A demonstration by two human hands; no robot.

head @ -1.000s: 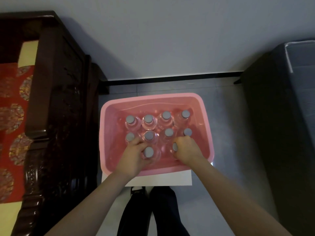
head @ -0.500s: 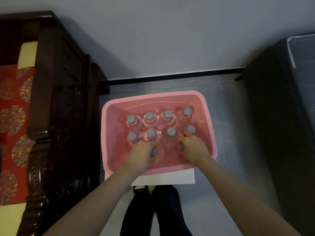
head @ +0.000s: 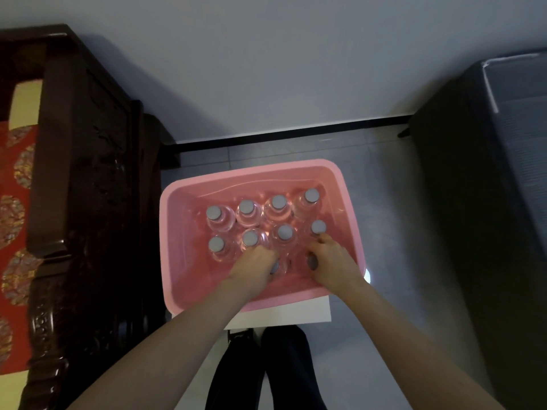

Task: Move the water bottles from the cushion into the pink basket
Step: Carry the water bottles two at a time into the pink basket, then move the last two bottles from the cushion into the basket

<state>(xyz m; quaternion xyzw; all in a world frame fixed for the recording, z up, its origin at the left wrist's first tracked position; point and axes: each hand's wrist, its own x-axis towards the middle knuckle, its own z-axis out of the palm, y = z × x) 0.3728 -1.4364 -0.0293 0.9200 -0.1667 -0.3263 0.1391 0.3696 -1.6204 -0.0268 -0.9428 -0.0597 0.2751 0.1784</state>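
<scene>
The pink basket (head: pixel 177 232) sits on the grey floor on a white sheet. Inside it, several clear water bottles with grey caps (head: pixel 247 207) stand upright in two rows. Both my hands are down in the basket's near part. My left hand (head: pixel 253 266) grips a bottle (head: pixel 275 267) in the front row, only the cap edge showing beside my fingers. My right hand (head: pixel 331 261) grips another front-row bottle (head: pixel 311 262), its cap peeking out at my thumb. The red patterned cushion (head: pixel 14 220) lies at the far left.
A dark carved wooden bench frame (head: pixel 88 202) stands left of the basket. A dark cabinet (head: pixel 473 202) fills the right side. A white wall with a black skirting (head: pixel 290 137) runs behind. My dark trouser legs (head: pixel 266 371) are below the basket.
Both hands have sunk lower into the basket with their bottles, so the two front caps are now mostly covered by my fingers. The view has shifted slightly.
</scene>
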